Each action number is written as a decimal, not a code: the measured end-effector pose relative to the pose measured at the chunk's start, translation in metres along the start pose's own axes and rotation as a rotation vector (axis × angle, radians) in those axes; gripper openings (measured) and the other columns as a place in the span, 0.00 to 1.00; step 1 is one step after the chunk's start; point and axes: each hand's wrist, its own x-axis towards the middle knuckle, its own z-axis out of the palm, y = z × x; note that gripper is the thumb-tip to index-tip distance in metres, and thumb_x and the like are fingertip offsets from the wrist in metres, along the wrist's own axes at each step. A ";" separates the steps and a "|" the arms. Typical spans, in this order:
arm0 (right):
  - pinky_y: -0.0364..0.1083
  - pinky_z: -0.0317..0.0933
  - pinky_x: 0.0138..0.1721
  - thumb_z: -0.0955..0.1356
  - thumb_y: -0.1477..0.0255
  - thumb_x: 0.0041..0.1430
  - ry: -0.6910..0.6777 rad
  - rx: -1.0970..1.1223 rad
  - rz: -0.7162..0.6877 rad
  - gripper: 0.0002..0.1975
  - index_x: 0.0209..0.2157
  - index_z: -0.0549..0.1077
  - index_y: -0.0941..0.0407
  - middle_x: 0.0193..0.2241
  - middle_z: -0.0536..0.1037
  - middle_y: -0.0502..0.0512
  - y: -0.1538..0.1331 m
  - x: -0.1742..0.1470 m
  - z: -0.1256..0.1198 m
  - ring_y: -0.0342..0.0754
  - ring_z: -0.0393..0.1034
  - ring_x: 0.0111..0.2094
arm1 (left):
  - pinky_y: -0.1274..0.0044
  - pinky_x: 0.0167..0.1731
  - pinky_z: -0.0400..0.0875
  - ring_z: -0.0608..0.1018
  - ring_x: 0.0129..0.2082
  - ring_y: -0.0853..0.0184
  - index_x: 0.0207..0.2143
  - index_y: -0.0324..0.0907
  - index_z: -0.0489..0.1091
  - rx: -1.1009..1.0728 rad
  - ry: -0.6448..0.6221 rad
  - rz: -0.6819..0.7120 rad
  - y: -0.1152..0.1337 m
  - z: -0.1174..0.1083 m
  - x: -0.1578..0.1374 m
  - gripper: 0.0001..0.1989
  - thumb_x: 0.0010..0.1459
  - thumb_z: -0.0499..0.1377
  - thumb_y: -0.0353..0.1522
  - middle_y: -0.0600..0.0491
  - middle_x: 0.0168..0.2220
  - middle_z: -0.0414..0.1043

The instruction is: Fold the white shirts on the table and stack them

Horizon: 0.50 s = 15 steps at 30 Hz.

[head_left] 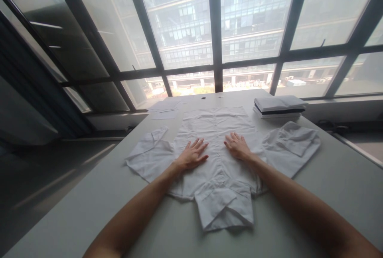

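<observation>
The counter carries a flat white shirt, a folded stack near its far right corner. On the shirt, left hand and right hand rest, fingers spread, apparently smoothing; the next move calls for even pressure.

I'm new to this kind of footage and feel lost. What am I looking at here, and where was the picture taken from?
There is no machine here. The single picture comes from a camera worn on a person's head, looking forward and down, so the arms reach in from the bottom edge. The left hand and right hand are bare and rest open on a white garment, apparently a shirt, spread on a pale table with its sleeves out to both sides. Neither hand grips anything. Toward the far end lie thin white sheets on the left and a folded stack on the right. Beyond are large windows.
</observation>
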 end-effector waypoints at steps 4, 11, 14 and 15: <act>0.63 0.40 0.69 0.54 0.57 0.76 -0.008 -0.007 -0.004 0.29 0.70 0.59 0.55 0.73 0.52 0.68 -0.001 0.001 -0.001 0.60 0.44 0.73 | 0.48 0.69 0.44 0.47 0.75 0.50 0.75 0.47 0.49 -0.038 -0.009 -0.012 -0.004 0.002 0.001 0.35 0.73 0.43 0.52 0.45 0.75 0.43; 0.62 0.40 0.69 0.54 0.58 0.76 -0.024 -0.011 -0.011 0.29 0.71 0.59 0.55 0.73 0.53 0.67 0.000 0.000 -0.003 0.60 0.44 0.73 | 0.49 0.69 0.43 0.47 0.75 0.51 0.74 0.50 0.52 -0.035 -0.020 -0.023 -0.007 0.007 0.003 0.34 0.72 0.44 0.53 0.47 0.76 0.42; 0.63 0.41 0.69 0.54 0.58 0.76 -0.014 -0.009 -0.014 0.29 0.70 0.60 0.55 0.73 0.54 0.67 -0.001 -0.001 -0.004 0.61 0.44 0.73 | 0.49 0.69 0.43 0.47 0.75 0.51 0.74 0.49 0.51 -0.035 -0.021 -0.017 -0.008 0.007 0.003 0.36 0.72 0.44 0.54 0.46 0.76 0.42; 0.63 0.41 0.69 0.54 0.58 0.76 -0.014 -0.008 -0.014 0.29 0.70 0.60 0.55 0.73 0.54 0.67 -0.001 -0.001 -0.004 0.61 0.44 0.73 | 0.49 0.69 0.43 0.47 0.75 0.50 0.74 0.50 0.51 -0.035 -0.021 -0.016 -0.008 0.007 0.003 0.36 0.71 0.44 0.55 0.46 0.76 0.42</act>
